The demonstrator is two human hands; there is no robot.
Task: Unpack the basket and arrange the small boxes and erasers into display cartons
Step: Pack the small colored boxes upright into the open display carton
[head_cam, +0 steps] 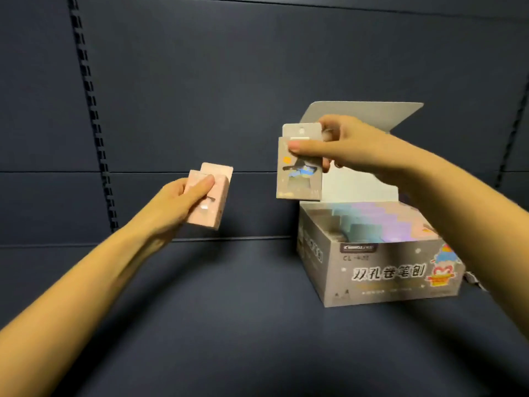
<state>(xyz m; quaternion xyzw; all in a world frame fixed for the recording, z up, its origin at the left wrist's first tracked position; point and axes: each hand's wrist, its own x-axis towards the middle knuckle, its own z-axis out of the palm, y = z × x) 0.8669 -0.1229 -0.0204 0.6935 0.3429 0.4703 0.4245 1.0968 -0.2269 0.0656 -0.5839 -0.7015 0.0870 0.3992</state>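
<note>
Broadly, behind everything, a dark blue-grey back panel (200,81), with a dark slotted upright strip (94,116) running down its left side; below it, a dark blue-grey flat shelf surface (229,325) filling the near half. On the right of that shelf, a grey printed cardboard display carton (386,279), sitting flat, its pale lid (363,113) flipped up and leaning toward the far side. Inside the carton, rows of small pastel boxes (369,219) in grey, blue, lilac and pink bands, packed side by side. Above the carton's far left corner and raised clear of it, the right hand (343,150), thumb across the front and fingers curled behind, pinching a small grey cardboard box (299,179) with a pale hang tab and a cartoon window, held upright. Well to the left, over the shelf, the left hand (174,202), thumb laid on the front and fingers wrapped behind, gripping a small pink cardboard box (211,196), tilted with its top toward the far right. Both held boxes in the air, well apart from each other. Print on the pink one too blurred to read.
</note>
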